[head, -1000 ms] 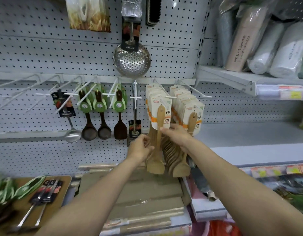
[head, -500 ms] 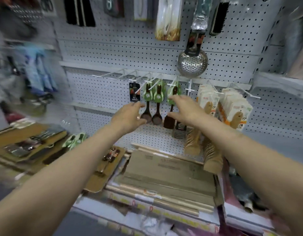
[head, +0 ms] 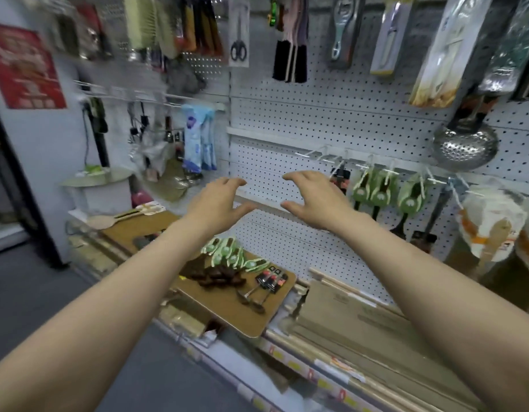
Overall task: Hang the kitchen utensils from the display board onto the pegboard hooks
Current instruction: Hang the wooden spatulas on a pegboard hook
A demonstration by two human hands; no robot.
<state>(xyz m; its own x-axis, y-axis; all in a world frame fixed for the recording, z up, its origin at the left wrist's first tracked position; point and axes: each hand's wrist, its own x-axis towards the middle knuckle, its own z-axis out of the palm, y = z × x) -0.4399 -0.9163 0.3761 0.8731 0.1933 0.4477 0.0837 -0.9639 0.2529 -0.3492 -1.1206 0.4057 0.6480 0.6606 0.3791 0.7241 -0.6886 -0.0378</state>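
Two bare forearms are being stretched in from the lower corners toward mid-frame. The left hand (head: 220, 205) and right hand (head: 309, 200) are being held in the air, fingers loosely spread and slightly bent, nothing being gripped. Below them, at lower centre, the display board (head: 227, 304) is being used to carry green-carded utensils (head: 227, 254) and red-and-black-carded utensils (head: 270, 279). Farther back, the pegboard (head: 287, 120) is being occupied at centre right by hooks (head: 322, 154) and hanging green-carded spoons (head: 376, 188).

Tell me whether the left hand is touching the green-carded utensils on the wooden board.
Apart. The head view shows the left hand raised in front of the pegboard, fingers spread and holding nothing, while the green-carded utensils lie on the wooden board well below it.
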